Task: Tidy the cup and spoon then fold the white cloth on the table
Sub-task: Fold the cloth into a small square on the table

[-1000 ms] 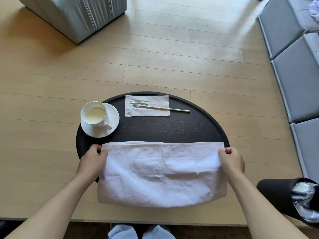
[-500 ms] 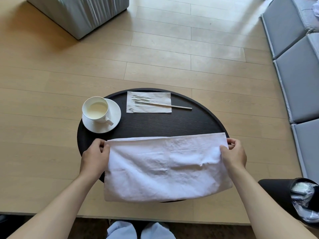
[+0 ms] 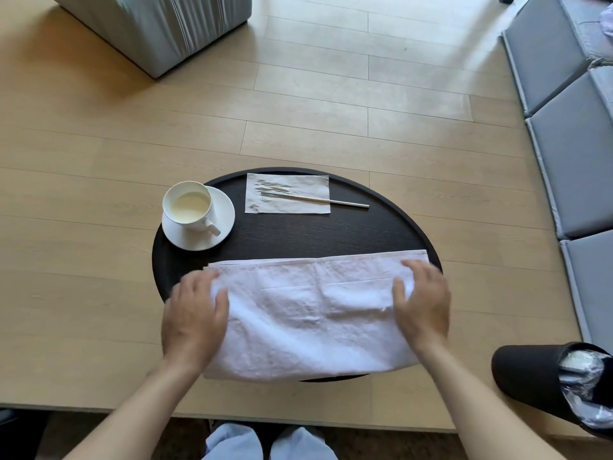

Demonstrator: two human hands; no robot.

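Note:
The white cloth [image 3: 308, 313] lies folded into a wide band across the near half of the round black table [image 3: 298, 237], its near edge hanging over the rim. My left hand [image 3: 194, 315] rests flat on the cloth's left end, fingers spread. On the right end lies my right hand [image 3: 423, 303], also flat with fingers apart. A white cup [image 3: 189, 207] of pale liquid stands on a white saucer [image 3: 217, 239] at the table's far left. The thin metal spoon [image 3: 315, 198] lies on a white paper napkin [image 3: 288, 194] at the far edge.
A black bin [image 3: 544, 376] lined with a plastic bag stands at the lower right. A grey upholstered seat [image 3: 159, 24] is at the far left, grey sofa cushions [image 3: 570, 144] run along the right. Wooden floor surrounds the table.
Both hands have let go of the cloth's far corners and now lie flat on its two ends. The cloth has settled onto the table.

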